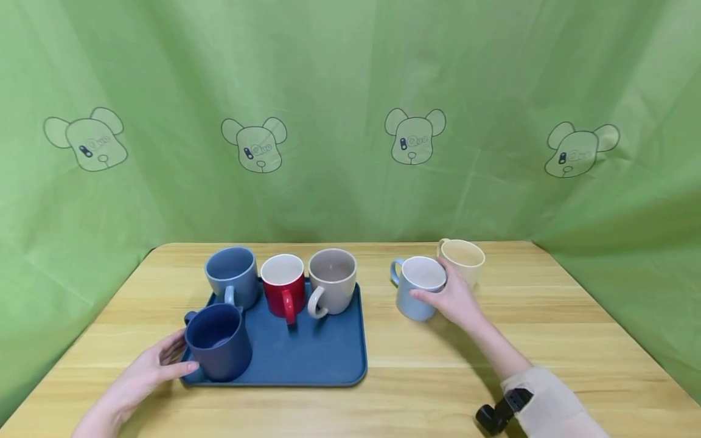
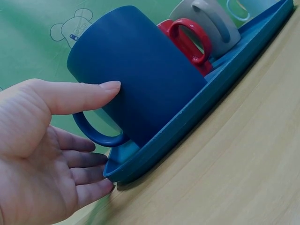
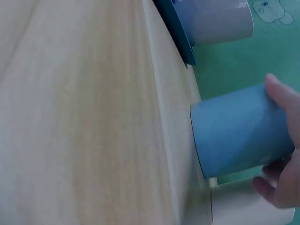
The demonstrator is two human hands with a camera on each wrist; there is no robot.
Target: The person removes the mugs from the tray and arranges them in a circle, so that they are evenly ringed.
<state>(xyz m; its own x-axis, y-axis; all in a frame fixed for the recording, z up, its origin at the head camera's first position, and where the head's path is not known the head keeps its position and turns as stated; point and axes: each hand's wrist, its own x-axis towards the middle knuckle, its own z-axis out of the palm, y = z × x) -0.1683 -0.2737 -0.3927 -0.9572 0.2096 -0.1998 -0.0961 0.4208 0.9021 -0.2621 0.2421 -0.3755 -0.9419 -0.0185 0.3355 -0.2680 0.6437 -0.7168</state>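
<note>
Right hand (image 1: 453,297) grips light-blue mug (image 1: 413,304) near rim, right of blue tray (image 1: 312,359), just beside cream mug (image 1: 467,255). Left hand (image 1: 148,368) spread wide, thumb at navy mug (image 1: 227,354) on tray's near-left corner. Red mug (image 1: 276,295), grey mug (image 1: 342,293) toward tray's rear.

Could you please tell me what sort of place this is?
Probably a staged recording booth: printed green cloth hangs behind and beside a wooden table, and a black wrist-worn device is visible.
</note>
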